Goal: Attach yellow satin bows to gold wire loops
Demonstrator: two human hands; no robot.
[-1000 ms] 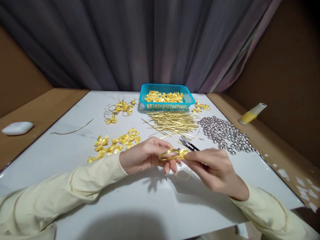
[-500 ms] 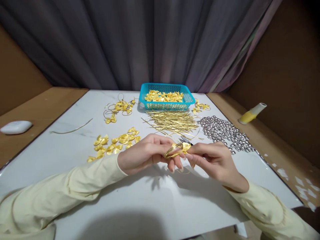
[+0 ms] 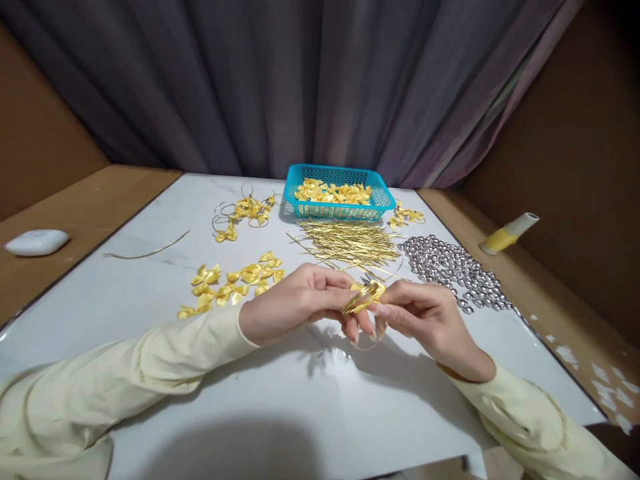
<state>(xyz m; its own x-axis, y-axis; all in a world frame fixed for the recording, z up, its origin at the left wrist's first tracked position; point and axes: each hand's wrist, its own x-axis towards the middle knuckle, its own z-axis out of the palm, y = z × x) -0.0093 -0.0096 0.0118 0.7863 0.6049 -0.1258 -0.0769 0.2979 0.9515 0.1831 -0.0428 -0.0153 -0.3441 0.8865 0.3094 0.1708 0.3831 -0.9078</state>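
Over the middle of the white table, my left hand (image 3: pixel 305 300) is closed around a gold ring-shaped piece (image 3: pixel 361 298), pinched between thumb and fingers. Pressed against the ring's right side is a yellow ribbon bow (image 3: pixel 379 291). My right hand (image 3: pixel 425 317) pinches this bow between thumb and forefinger, so both hands meet at the same piece. A thin gold wire (image 3: pixel 369 347) curves out below the fingers. Exactly how ring, bow and wire join is hidden by my fingertips. Dark-handled cutters lie partly covered behind my hands.
A blue basket (image 3: pixel 340 212) of yellow bows stands at the back. Before it lie gold wire ties (image 3: pixel 345 243), with silver beads (image 3: pixel 450 267) to their right. Loose bows (image 3: pixel 220 290) lie left; bows on wire loops (image 3: pixel 250 210) lie behind. A white-and-yellow tube (image 3: pixel 510 233) is far right.
The ring and bow have shifted slightly right in the picture, and my hands have drawn closer together around them. The ring is turned a little more edge-on.
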